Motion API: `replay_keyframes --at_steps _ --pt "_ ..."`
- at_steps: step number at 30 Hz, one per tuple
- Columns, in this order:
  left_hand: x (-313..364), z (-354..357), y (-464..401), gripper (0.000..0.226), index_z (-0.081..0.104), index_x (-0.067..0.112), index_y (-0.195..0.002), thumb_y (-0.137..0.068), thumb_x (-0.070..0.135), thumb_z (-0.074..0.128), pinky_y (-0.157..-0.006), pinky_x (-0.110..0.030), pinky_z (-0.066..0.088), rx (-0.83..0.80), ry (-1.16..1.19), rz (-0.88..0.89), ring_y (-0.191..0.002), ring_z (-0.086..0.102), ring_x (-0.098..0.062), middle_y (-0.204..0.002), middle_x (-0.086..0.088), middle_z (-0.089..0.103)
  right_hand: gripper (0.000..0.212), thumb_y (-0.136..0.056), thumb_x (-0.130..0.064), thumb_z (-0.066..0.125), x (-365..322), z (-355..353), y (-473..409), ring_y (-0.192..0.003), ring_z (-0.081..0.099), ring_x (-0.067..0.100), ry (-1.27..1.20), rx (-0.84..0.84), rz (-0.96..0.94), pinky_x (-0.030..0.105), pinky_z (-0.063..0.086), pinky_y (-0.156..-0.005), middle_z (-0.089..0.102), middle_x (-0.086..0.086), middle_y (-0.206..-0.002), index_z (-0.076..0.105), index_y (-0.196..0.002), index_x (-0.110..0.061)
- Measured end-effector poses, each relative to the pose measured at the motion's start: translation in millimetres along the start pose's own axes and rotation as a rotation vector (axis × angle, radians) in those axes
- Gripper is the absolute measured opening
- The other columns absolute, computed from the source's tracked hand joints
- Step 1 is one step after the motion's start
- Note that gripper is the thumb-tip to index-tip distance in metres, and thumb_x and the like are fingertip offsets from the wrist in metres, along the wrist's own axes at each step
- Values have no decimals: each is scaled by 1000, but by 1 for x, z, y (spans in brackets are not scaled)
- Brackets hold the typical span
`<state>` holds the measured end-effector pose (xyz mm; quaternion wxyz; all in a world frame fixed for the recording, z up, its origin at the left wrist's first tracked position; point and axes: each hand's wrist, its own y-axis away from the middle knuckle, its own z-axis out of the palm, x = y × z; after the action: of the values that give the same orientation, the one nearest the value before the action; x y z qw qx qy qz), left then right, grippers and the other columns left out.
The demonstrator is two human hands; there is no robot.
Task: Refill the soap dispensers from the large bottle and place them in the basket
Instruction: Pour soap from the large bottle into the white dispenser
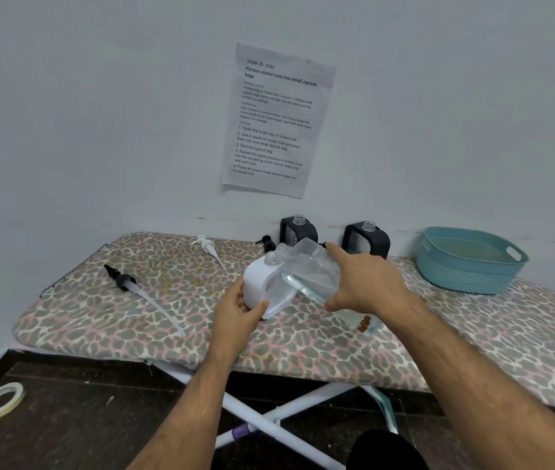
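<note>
Tape roll (0, 400): on the dark floor at 8 o'clock, off the board and out of play.
Black pump (123, 280): lies loose on the ironing board (99, 320) at 9 o'clock of the work, tube trailing toward the near edge.
White pump (205, 245): lies at 11 o'clock, near the wall.
Left hand (239, 305): fingers and thumb wrapped round the base of the white dispenser (258, 286), bracing it on the board.
Large bottle (310, 273): clear, tipped hard over, its mouth touching the dispenser's open neck at 12 o'clock of the white body.
Right hand (364, 284): clamped round the bottle's body, forefinger stretched along its upper side.
Pouring well: I judge the mouths should stay aligned, the tilt raised slowly, and the left grip kept firm so the dispenser does not slide.
Black dispensers (298, 230) (366, 240): two, uncapped, against the wall at 1 o'clock.
Basket (466, 276): teal, at 3 o'clock; no dispenser shows inside.
</note>
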<state>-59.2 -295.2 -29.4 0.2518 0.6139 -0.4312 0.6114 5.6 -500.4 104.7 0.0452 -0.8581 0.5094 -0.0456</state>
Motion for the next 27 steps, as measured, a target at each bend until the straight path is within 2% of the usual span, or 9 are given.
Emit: replay_keyframes --at_steps 4,7,10,15,20,24,27 --pt "0 0 -1 62 50 23 -141 -86 9 74 -67 -15 54 -7 -9 18 -96 66 -1 -114 7 66 106 -68 -53 78 0 3 0 -68 57 16 25 34 1 28 48 -52 52 -9 -72 16 -152 -34" --pt "2 0 0 60 48 34 -134 -86 6 73 -64 -14 54 -11 -25 24 -87 66 9 -108 13 65 106 -69 -52 77 1 4 -1 -67 56 16 45 52 1 27 42 -49 55 -7 -77 14 -152 -35" --pt "3 1 1 59 44 36 -128 -87 3 71 -59 -11 52 -10 -45 40 -79 62 18 -102 19 61 105 -68 -50 76 1 4 -2 -64 54 15 63 61 0 26 36 -46 54 -8 -76 14 -152 -35" --pt "3 -1 2 62 48 24 -142 -87 7 72 -65 -22 59 -12 -35 22 -86 66 10 -108 15 64 110 -68 -51 77 0 4 -2 -66 54 14 61 50 2 26 39 -47 54 -8 -77 10 -154 -34" --pt "4 -2 2 63 48 21 -145 -88 9 71 -66 -27 60 -17 -30 46 -92 69 0 -121 3 67 116 -70 -52 77 -2 -1 -2 -65 54 12 86 28 -13 28 45 -49 53 -9 -74 2 -156 -33" --pt "4 -1 2 65 46 23 -147 -88 9 70 -67 -30 61 -17 -34 56 -94 70 -2 -123 3 67 117 -71 -51 76 -2 -4 -1 -61 52 10 119 39 -32 27 41 -47 52 -8 -70 -2 -156 -34" --pt "3 -1 1 65 45 24 -147 -89 10 70 -70 -26 60 -18 -36 56 -97 68 0 -125 5 65 117 -72 -53 77 -3 -7 0 -59 49 9 135 33 -38 27 41 -47 50 -8 -67 -3 -156 -35"
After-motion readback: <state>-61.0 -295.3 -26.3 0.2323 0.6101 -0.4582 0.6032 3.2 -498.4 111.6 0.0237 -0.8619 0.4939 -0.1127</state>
